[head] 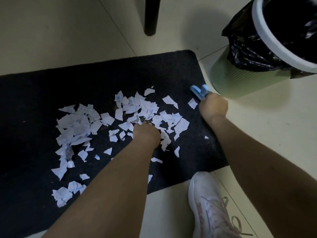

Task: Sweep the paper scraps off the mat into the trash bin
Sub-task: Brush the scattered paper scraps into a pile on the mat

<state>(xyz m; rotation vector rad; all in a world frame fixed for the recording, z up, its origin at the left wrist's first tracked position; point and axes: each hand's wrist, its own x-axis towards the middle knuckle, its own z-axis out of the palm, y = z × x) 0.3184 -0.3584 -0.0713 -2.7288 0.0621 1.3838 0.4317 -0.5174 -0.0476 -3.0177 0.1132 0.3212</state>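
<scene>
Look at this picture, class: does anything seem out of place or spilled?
Yes. Torn paper scraps lie strewn over the dark mat, none visibly in the trash bin beside it. The bin also leans rather than standing upright.

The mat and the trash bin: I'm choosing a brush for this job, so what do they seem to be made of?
The mat looks like dark, short-pile carpet or coarse fibre: matte, with a speckled, grainy surface and a rounded corner. The trash bin looks like pale green moulded plastic with fine horizontal ribs and a smooth whitish rim; its black liner is glossy and crinkled, likely thin plastic film.
</scene>
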